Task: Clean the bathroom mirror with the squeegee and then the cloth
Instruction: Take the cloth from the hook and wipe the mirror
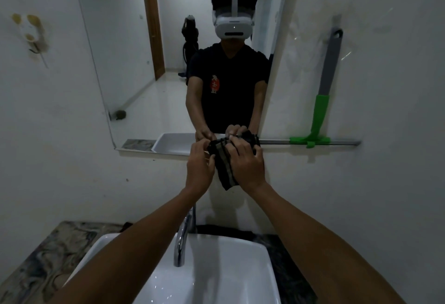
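A dark striped cloth [224,168] hangs between both hands just below the mirror's bottom edge. My left hand [199,166] pinches its upper left corner. My right hand [248,161] covers its right side with the fingers curled over the top. The frameless mirror [149,62] fills the wall ahead and reflects me with the cloth. The squeegee [322,108], with a grey handle, green neck and long blade, hangs on the white wall right of the mirror, apart from both hands.
A white basin [252,255] with a chrome tap [183,238] sits below my arms on a marbled counter [48,255]. A stained white holder [31,31] is fixed to the left wall. White walls close in on both sides.
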